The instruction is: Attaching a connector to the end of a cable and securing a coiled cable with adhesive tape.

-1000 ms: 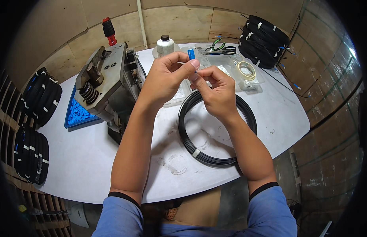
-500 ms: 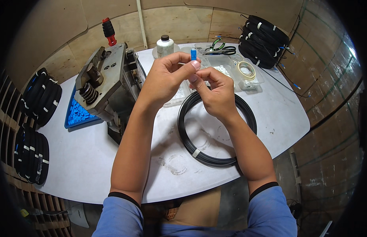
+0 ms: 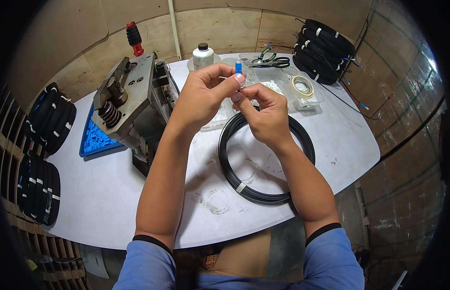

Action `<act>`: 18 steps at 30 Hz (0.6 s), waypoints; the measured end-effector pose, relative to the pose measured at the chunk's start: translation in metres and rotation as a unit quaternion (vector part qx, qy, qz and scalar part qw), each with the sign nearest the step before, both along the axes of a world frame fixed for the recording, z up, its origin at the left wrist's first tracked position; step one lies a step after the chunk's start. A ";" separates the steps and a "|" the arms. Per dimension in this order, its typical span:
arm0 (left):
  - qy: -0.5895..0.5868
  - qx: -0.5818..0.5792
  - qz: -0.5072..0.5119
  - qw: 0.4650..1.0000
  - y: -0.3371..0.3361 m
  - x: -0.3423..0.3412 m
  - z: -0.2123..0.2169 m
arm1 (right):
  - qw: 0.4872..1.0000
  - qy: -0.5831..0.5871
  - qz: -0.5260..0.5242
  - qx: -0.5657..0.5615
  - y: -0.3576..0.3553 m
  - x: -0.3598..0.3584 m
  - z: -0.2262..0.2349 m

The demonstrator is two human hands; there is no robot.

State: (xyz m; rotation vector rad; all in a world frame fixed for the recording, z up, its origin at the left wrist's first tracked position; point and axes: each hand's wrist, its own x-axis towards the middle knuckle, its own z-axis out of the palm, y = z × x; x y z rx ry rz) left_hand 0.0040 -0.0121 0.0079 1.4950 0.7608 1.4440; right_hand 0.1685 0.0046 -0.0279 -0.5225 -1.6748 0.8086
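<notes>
A small blue cable connector [image 3: 238, 68] with a pale tip points upward between the thumb and forefinger of my left hand [image 3: 205, 92]. Just below it, my right hand [image 3: 266, 113] pinches with thumb and forefinger, most likely on the cable under the connector; the fingers hide most of that part. The two hands nearly touch. Beneath my right hand and forearm lies a coil of black cable [image 3: 226, 166], bound with a white tie, flat on the white table [image 3: 210, 212].
A metal press [image 3: 133, 92] stands at the left over a blue tray [image 3: 100, 137] of small blue parts. Behind my hands are a white bottle [image 3: 202, 58], scissors [image 3: 278, 62], a tape roll [image 3: 302, 87] and a clear parts box [image 3: 213, 126]. Black cable coils [image 3: 324, 48] are stacked at the back right.
Hardly anything differs. My fingers have shifted very slightly, opening a small gap between the two hands below the connector.
</notes>
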 end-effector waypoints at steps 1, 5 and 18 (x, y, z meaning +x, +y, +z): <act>0.011 0.004 -0.008 1.000 0.000 0.000 0.001 | 1.000 -0.002 0.001 -0.002 0.000 0.001 0.000; -0.049 0.011 -0.103 0.993 0.003 -0.004 -0.003 | 0.995 0.052 0.066 -0.055 0.003 -0.001 -0.002; -0.010 0.128 0.017 0.992 0.005 0.003 -0.004 | 0.983 0.078 0.095 -0.138 0.006 0.004 0.001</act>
